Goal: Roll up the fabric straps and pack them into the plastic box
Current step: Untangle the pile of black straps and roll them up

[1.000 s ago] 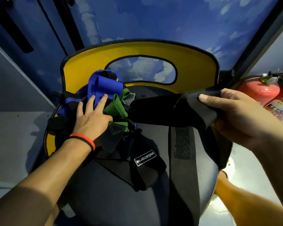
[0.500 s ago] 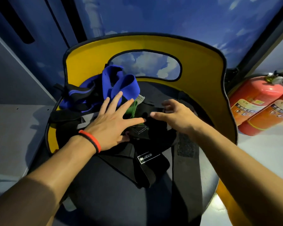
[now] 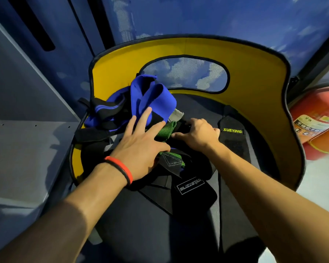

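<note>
A heap of fabric straps lies on a chair seat: a wide blue strap [image 3: 152, 99], a green strap [image 3: 166, 130] and several black ones, one tagged BLIZZSTAR [image 3: 191, 186]. A long black strap marked XUEYING [image 3: 233, 141] runs down the seat's right side. My left hand [image 3: 141, 147], with a red and black wristband, presses flat on the heap, fingers spread over the blue and green straps. My right hand [image 3: 197, 134] has its fingers curled into black fabric in the heap's middle, next to the green strap. No plastic box is in view.
The chair has a yellow curved backrest [image 3: 254, 76] with an oval cutout and a dark seat [image 3: 133, 224]. Red fire extinguishers [image 3: 319, 118] stand on the floor at the right. A grey ledge [image 3: 30, 145] lies to the left, blue cloud-printed wall behind.
My right hand let go of the stretched black strap and came left onto the heap, where it now grips black fabric. My left hand spread its fingers and stayed on the heap.
</note>
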A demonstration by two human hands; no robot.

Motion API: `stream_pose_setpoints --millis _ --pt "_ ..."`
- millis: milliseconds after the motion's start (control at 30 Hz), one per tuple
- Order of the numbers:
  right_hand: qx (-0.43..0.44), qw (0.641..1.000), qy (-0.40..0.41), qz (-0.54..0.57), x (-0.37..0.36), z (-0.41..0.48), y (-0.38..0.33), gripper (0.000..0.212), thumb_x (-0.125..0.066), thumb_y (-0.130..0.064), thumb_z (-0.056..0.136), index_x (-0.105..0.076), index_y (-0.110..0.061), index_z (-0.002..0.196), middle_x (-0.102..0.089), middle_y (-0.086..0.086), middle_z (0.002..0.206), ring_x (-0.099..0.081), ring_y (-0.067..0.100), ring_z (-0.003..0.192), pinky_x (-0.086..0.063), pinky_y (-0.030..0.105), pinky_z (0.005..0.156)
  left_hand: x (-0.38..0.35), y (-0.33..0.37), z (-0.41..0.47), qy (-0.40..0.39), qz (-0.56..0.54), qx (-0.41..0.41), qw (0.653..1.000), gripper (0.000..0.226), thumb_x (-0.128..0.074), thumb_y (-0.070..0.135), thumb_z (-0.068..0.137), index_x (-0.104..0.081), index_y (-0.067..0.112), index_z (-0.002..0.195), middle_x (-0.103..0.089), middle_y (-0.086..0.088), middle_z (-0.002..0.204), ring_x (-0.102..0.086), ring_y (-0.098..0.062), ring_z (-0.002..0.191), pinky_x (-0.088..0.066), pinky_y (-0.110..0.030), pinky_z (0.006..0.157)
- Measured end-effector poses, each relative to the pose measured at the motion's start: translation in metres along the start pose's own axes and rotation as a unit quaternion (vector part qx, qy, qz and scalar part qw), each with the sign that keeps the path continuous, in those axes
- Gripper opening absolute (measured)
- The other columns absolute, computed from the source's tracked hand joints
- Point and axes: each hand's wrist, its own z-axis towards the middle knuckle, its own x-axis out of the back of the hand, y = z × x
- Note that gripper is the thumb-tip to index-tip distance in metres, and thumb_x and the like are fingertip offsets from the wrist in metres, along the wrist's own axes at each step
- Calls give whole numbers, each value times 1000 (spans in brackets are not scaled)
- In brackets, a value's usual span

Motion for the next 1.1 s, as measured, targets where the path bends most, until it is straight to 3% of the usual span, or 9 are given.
stream_pose_setpoints --millis 133,233,333,433,600,700,900,1033,1100 --pt "17 995 30 98 10 -3 1 31 -71 -49 90 -66 -19 84 -63 -2 83 -58 25 92 -32 37 81 0 -4 2 -1 8 23 1000 56 -63 13 85 -58 46 130 -17 -2 164 23 -40 150 3 -64 120" --pt "65 976 48 204 23 -16 6 34 -75 -38 89 -57 -14 74 -58 -2 72 -60 25 78 -44 39 74 -2 -5 4 -1 -14 51 999 48 -62 19 87 -60 46 126 -19 -3 164 22 -40 150 8 -64 119" --pt "87 937 37 336 42 -40 13 33 -75 -27 91 -53 -9 74 -48 -3 65 -46 17 61 -37 31 64 -4 -7 5 10 -26 76 997 52 -63 17 86 -59 46 129 -18 -2 165 22 -39 150 12 -62 119" --pt "91 881 19 464 68 -65 26 36 -74 -28 91 -50 -5 77 -50 9 71 -47 22 67 -38 39 68 -2 -6 10 17 -22 90 996 55 -61 15 87 -57 44 134 -21 0 165 17 -39 151 9 -62 120" --pt "139 840 38 523 102 -104 44 29 -70 -18 95 -51 1 84 -63 24 88 -59 28 78 -48 40 70 -4 -2 18 64 -24 124 990 54 -67 10 79 -67 38 125 -42 -4 156 -6 -46 151 -1 -63 121" --pt "168 819 28 547 116 -116 51 20 -65 -10 94 -52 -2 82 -70 11 95 -65 22 83 -54 29 69 -4 0 23 56 -39 151 986 51 -71 22 82 -63 37 131 -47 -3 152 -15 -45 149 -2 -62 121" --pt "152 860 -62 482 88 -112 57 26 -73 -5 91 -51 2 78 -68 4 88 -64 9 88 -47 28 84 -2 -1 32 35 -155 140 977 44 -76 42 77 -64 48 118 -31 9 158 1 -31 153 14 -55 119" --pt "173 902 -81 388 83 -116 53 18 -71 10 83 -54 2 82 -74 -14 104 -68 6 104 -53 25 86 21 5 30 189 -248 133 941 26 -60 39 64 -66 40 89 -49 15 130 -31 -22 138 -19 -42 106" --pt "211 935 -59 277 81 -117 51 28 -74 4 78 -57 -17 81 -65 -16 129 -59 2 121 -46 26 101 30 12 30 251 -190 72 947 35 -69 37 68 -67 40 102 -47 13 134 -32 -22 138 -23 -44 104"
